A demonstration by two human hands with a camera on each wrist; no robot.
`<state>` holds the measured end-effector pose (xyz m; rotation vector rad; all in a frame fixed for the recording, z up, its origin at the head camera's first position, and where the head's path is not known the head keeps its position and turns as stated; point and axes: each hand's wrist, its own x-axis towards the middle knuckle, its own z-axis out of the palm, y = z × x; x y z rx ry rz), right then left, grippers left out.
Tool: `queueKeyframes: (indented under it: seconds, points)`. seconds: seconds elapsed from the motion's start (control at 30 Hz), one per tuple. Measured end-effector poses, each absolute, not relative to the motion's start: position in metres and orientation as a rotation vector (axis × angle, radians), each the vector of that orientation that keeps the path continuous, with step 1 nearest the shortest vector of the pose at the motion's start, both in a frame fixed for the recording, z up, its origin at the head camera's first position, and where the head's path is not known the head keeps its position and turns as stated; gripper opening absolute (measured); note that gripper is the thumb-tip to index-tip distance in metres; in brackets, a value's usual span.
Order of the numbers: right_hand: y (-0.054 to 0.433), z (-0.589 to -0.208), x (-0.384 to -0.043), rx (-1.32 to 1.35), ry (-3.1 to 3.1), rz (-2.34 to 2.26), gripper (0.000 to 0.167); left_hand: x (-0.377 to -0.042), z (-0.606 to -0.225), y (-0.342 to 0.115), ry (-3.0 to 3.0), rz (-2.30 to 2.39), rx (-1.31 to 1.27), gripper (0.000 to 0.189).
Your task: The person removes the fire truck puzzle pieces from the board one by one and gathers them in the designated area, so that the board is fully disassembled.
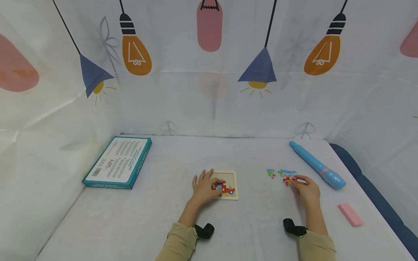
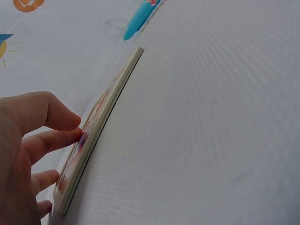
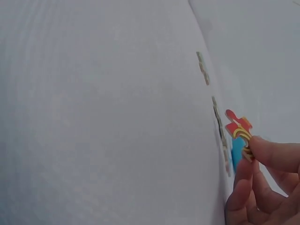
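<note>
A small square wooden puzzle tray (image 1: 236,181) lies on the table, with joined jigsaw pieces (image 1: 230,189) in its lower part, showing a red vehicle. My left hand (image 1: 204,189) reaches over its left side, fingers spread. In the left wrist view a fingertip (image 2: 77,134) touches the puzzle's surface; the thumb is close to it. My right hand (image 1: 308,191) pinches a red and yellow jigsaw piece (image 3: 239,125) between thumb and fingers, held above the table. Just beyond it lie loose jigsaw pieces, a small one (image 1: 271,173) and a longer blue-green group (image 1: 287,172).
A teal-edged white box (image 1: 118,159) lies at the left. To the right are a blue pen-shaped object (image 1: 316,165) and a pink block (image 1: 350,214). White printed cloth (image 1: 183,98) hangs behind the white table (image 1: 248,228).
</note>
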<state>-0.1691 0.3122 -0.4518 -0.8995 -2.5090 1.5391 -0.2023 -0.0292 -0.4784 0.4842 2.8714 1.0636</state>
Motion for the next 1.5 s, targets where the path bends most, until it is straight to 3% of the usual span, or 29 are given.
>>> queueKeyframes:
  seconds: [1.5]
  points:
    - [0.33,-0.448,-0.182,-0.983,-2.694,1.299,0.043,-0.201,-0.478,-0.03,2.863,1.054,0.482,0.031]
